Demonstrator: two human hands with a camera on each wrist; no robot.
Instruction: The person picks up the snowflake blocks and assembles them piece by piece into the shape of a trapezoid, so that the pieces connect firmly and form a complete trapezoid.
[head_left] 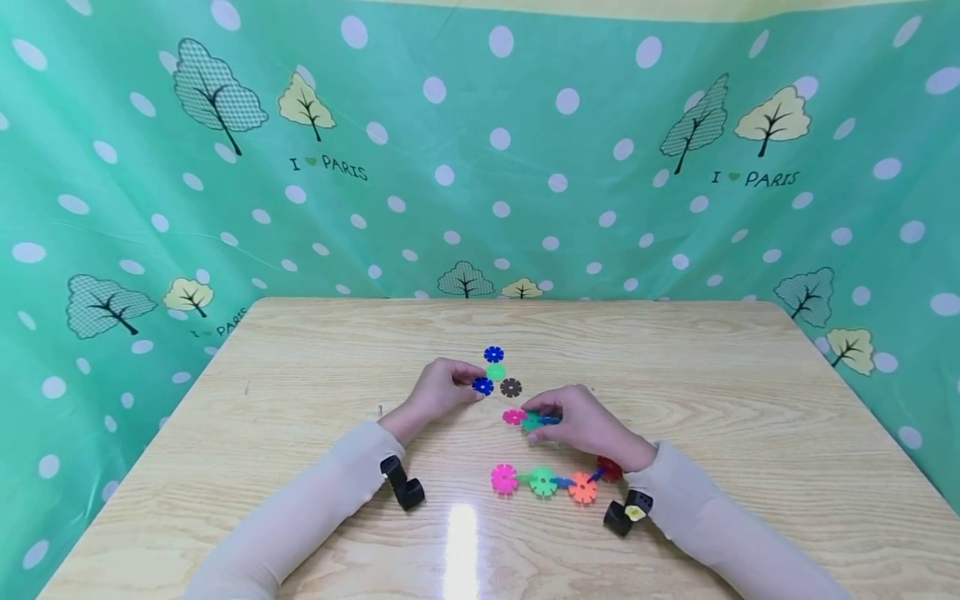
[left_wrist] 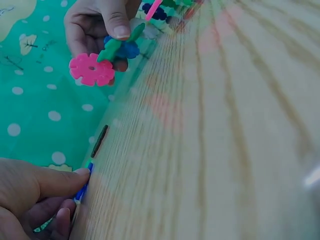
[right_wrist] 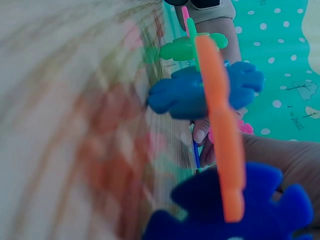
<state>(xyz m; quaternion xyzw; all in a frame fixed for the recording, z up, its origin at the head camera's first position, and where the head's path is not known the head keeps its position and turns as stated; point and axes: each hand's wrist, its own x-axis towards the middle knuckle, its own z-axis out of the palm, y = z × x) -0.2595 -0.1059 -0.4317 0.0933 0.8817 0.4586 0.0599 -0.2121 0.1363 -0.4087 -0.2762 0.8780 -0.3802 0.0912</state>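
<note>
Blue disc [head_left: 482, 386], flat w/ notched rim, is lying on table [head_left: 300, 400]; left hand [head_left: 442, 387] fingers are pinching it. Right hand [head_left: 581, 421] fingers are gripping pink-green-blue cluster [head_left: 525, 417] just above table.

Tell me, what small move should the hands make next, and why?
Probably the left hand should lift the blue disc it pinches and carry it to the small cluster that the right hand holds. That cluster already joins pink, green and blue pieces, and the two hands are close together.
</note>
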